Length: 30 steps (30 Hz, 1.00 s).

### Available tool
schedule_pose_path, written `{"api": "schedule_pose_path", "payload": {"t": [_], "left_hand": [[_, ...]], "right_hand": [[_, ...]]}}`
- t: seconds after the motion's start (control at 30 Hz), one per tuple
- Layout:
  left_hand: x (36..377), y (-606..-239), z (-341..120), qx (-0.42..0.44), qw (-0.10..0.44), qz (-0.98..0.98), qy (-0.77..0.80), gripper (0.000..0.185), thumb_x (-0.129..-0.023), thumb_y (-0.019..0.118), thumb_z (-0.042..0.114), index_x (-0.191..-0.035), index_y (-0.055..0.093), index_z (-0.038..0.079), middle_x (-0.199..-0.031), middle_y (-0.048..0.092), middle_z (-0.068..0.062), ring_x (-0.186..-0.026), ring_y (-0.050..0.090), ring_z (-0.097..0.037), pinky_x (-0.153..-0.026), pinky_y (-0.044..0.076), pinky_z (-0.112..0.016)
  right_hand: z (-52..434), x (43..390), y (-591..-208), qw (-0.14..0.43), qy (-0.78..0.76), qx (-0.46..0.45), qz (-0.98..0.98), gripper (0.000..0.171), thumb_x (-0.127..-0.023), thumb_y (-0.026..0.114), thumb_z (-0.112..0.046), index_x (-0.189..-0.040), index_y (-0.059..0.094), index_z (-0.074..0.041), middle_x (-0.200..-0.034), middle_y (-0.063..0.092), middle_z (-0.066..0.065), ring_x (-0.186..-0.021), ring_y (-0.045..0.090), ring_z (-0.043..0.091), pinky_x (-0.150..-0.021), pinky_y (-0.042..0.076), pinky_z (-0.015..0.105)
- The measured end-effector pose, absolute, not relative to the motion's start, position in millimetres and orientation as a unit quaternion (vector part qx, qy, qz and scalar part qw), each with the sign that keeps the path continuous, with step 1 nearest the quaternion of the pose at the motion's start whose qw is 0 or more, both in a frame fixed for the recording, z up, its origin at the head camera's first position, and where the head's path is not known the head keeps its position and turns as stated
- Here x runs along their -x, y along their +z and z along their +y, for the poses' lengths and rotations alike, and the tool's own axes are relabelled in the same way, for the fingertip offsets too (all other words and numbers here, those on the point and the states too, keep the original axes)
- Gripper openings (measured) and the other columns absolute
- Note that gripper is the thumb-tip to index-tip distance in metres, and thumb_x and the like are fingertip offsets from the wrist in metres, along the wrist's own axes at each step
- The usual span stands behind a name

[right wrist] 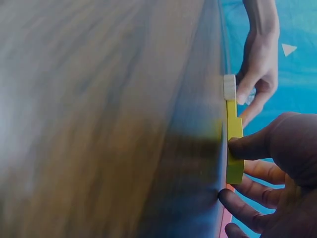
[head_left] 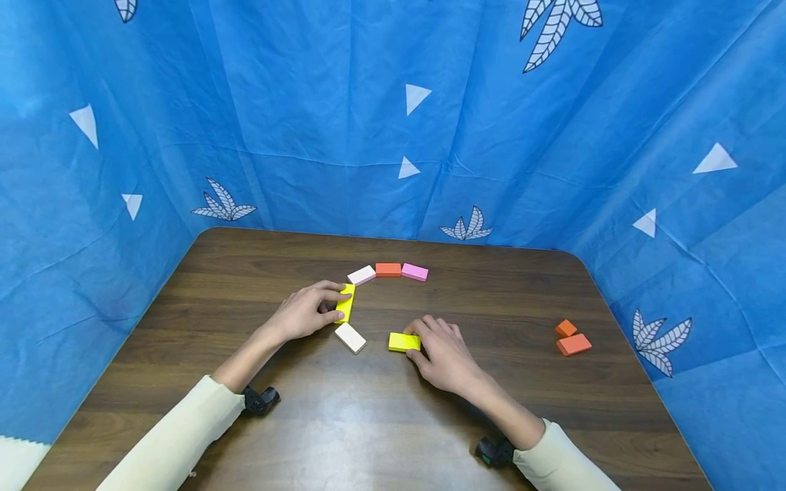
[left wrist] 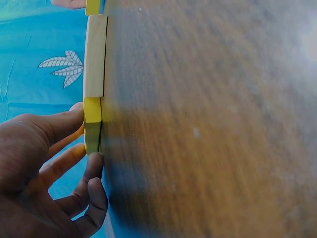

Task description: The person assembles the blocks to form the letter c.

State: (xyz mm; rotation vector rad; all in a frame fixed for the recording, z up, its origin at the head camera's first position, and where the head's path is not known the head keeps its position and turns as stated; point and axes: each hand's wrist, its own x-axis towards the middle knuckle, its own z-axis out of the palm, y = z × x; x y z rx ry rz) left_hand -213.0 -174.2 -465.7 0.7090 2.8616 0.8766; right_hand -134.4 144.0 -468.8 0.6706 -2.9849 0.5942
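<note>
- Block in yellow (head_left: 399, 341), flat on the table (head_left: 393, 423), its right end pinched between thumb and fingers of the right hand (head_left: 443, 351).
- Second yellow block (head_left: 346, 305), left of that grip and farther from the person; thumb and fingers of the left hand (head_left: 310, 310) pinch it near its two ends.
- White block (head_left: 351, 337), between the two grips (slanted, just beyond the left thumb's end of the second yellow block).
- Pale block (head_left: 361, 275), just past the left fingertips, then orange-red block (head_left: 388, 270) and pink block (head_left: 415, 273) running rightward from it in a shallow curve.
- Small orange block (head_left: 566, 328) and larger orange block (head_left: 574, 345), close together, well to the right of the right grip.
- Blue cloth (head_left: 307, 136), patterned with leaves and triangles, beyond both hands.
</note>
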Motion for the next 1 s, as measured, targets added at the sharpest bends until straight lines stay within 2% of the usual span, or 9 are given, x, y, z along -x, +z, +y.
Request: {"api": "schedule_pose_path", "payload": {"t": [0.13,0.47,1.0], "left_hand": [[213.7,-466.9,-174.9,-0.228,0.034,0.932,0.281,0.042,-0.099,0.079,0.029,-0.14,0.074,0.019,-0.155,0.062,-0.002,-0.092,0.066,-0.007,-0.076,0.05,-0.031],[214.1,-466.8,-174.9,-0.229,0.035,0.931,0.281,0.043,-0.1,0.079,0.029,-0.141,0.074,0.018,-0.157,0.062,-0.003,-0.091,0.066,-0.008,-0.074,0.05,-0.03],[213.3,-467.1,-174.6,-0.228,0.036,0.932,0.28,0.044,-0.1,0.079,0.03,-0.142,0.073,0.018,-0.157,0.061,-0.004,-0.095,0.068,-0.01,-0.075,0.051,-0.031]], "right_hand": [[137.3,133.6,-468.3,0.009,0.197,-0.23,-0.953,0.03,-0.098,0.081,-0.023,-0.125,0.069,-0.017,-0.119,0.07,0.0,-0.106,0.059,0.022,-0.097,0.045,0.049],[122.1,132.9,-465.1,0.01,0.186,-0.256,-0.949,0.029,-0.098,0.08,-0.025,-0.124,0.069,-0.018,-0.116,0.068,-0.003,-0.107,0.059,0.021,-0.106,0.042,0.055],[109.2,129.4,-466.2,-0.008,0.195,-0.27,-0.943,0.028,-0.097,0.083,-0.028,-0.12,0.068,-0.022,-0.111,0.066,-0.006,-0.105,0.056,0.019,-0.101,0.042,0.05]]}}
